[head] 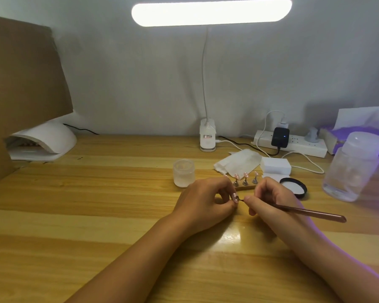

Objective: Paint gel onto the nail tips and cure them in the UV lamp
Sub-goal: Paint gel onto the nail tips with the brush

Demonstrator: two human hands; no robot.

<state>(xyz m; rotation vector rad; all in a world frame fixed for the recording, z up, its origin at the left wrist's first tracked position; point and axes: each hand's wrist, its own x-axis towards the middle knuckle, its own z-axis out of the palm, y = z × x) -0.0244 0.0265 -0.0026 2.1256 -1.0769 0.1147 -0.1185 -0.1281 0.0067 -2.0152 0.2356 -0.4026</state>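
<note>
Nail tip (235, 197) pinched at the fingertips of the left grip (206, 200), low over the tabletop (96, 215) near its middle, just in front of the stand (245, 182) carrying the other tips.

Hazards, swept from the left:

- **UV lamp (44, 138):** at the far left edge, well apart from the work. A long carry with wet gel, likely to smudge against a finger or gather dust on the way.
- **Gel jar (183, 172):** open, just beyond the left grip. Easily knocked by a knuckle or wrist when reaching toward the lamp.
- **Left grip:** curled tight on the tip, firmness impossible to judge. Any slip or twist there likely to send the tip face down onto the wood.
- **Brush (293, 209):** fine end touching the tip, held pen-fashion by the right grip (269, 199), fingers closed round the shaft close to the bristles. Too much load or pressure likely to flood gel over the tip's edge and onto the pinching fingertips. A tremor likely to leave the coat streaked.
- **Brush handle:** jutting right, near the black lid (293, 187) and toward the clear bottle (352, 167). A wide swing could clip either.
</note>
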